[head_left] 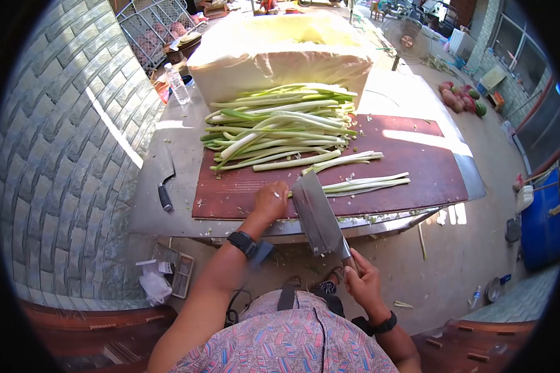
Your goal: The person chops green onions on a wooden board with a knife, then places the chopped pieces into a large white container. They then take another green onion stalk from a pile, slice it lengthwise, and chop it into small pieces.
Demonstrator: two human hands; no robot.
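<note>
My right hand (364,285) grips the dark handle of a cleaver (317,214), whose broad blade points away from me over the near edge of the red-brown board (392,143). On the board, my left hand (271,202) is closed around the near ends of a few green onions (373,183); the blade hides part of them. Just beyond lies another small bunch of stalks (348,161). A large pile of long green onions (280,127) covers the far left of the board.
A knife (165,180) lies on the metal table (149,205) left of the board. Behind the pile stands a big box lined with plastic (280,65), beside a plastic bottle (177,84). A brick wall (74,155) runs along the left. A scale (182,275) rests on the floor.
</note>
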